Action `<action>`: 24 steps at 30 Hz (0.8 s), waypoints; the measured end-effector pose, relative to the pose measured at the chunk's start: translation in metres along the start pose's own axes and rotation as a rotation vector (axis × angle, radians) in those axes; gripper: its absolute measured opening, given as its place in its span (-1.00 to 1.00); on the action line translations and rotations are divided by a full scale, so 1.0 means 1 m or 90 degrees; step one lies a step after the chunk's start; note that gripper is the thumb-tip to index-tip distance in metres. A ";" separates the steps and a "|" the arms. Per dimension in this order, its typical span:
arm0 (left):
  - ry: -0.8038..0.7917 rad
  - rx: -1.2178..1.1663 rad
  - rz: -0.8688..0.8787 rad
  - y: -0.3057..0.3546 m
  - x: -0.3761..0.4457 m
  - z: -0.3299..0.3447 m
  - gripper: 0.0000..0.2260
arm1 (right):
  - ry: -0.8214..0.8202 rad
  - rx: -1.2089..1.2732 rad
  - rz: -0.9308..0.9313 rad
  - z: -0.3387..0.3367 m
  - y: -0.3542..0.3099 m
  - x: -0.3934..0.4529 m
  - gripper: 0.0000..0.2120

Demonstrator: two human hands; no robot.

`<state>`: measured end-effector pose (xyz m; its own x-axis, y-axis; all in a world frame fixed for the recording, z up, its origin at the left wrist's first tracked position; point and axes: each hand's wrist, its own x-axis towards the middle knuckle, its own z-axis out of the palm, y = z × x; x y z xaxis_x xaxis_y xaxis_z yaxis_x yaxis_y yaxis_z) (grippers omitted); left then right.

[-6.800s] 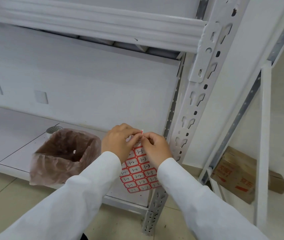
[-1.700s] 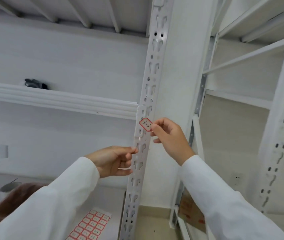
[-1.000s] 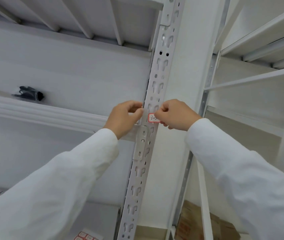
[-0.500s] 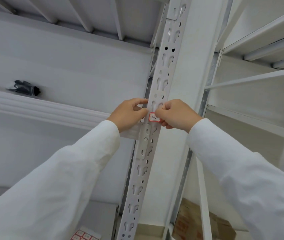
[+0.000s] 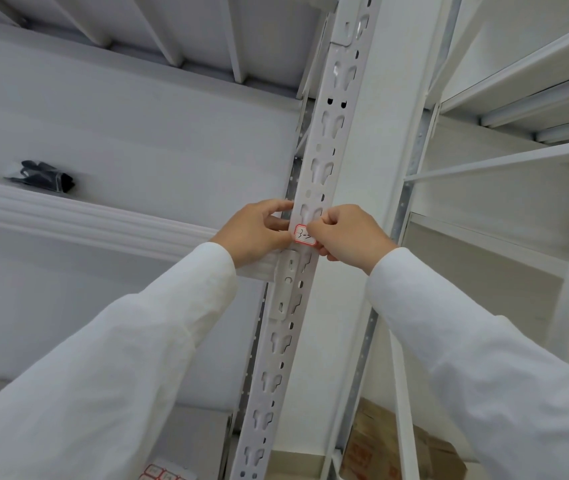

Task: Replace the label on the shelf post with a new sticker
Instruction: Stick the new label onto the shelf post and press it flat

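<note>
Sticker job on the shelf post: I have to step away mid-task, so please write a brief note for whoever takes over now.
Left hand: fingers curled at the sticker's left edge, against the shelf post.
Right hand: pinches the sticker's right edge.
Sticker: red-bordered, handwritten, lying on the post face just above the shelf-beam bracket.
Sticker sheet: on the lower shelf, at the bottom edge of view.
Done: new sticker brought to the post.
Left: press it flat, release. No old label is visible.

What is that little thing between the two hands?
In the head view, a red-bordered sticker sits on the white shelf post, between the left hand and the right hand. Both hands touch its edges.
</note>
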<state>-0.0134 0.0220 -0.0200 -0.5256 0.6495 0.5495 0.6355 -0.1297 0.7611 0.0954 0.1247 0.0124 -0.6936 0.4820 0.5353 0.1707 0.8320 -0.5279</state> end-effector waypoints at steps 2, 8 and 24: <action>-0.007 0.001 0.000 -0.001 0.001 -0.001 -0.52 | 0.005 -0.004 -0.005 0.001 0.000 0.000 -0.86; 0.007 -0.004 0.004 0.000 0.001 0.000 -0.58 | 0.015 -0.018 -0.012 0.003 0.000 0.000 -0.87; 0.081 0.039 -0.030 -0.003 0.008 0.008 -0.68 | 0.038 -0.033 -0.029 0.005 0.003 -0.001 -0.87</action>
<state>-0.0154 0.0335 -0.0201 -0.6209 0.5528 0.5557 0.6392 -0.0532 0.7672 0.0937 0.1252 0.0070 -0.6590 0.4575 0.5970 0.1768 0.8657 -0.4683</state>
